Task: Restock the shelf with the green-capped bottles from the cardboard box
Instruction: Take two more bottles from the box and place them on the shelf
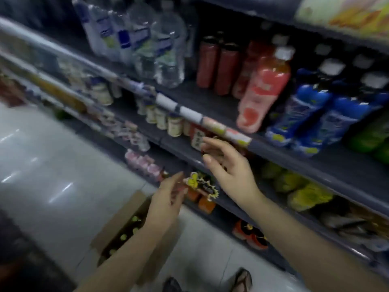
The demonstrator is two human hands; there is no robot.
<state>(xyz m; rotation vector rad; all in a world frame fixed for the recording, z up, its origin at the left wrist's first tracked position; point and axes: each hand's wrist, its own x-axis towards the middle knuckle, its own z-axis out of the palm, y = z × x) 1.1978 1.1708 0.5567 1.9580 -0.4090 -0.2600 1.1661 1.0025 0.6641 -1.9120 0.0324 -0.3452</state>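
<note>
The head view is blurred. An open cardboard box (117, 222) stands on the floor in front of the shelving and holds several dark bottles with yellow-green caps (134, 219). My left hand (168, 199) hovers above the box's far end, fingers apart and holding nothing. My right hand (227, 163) is higher, in front of the edge of a middle shelf (179, 152), fingers loosely spread and empty. Green bottles (372, 138) stand at the far right of the upper shelf.
The dark shelving runs diagonally from upper left to lower right. It carries water bottles (147, 39), red cans (219, 64), a pink bottle (261, 89), blue bottles (315, 114) and small jars (174, 125). Pale tiled floor (52, 165) lies to the left. My feet (242, 280) show below.
</note>
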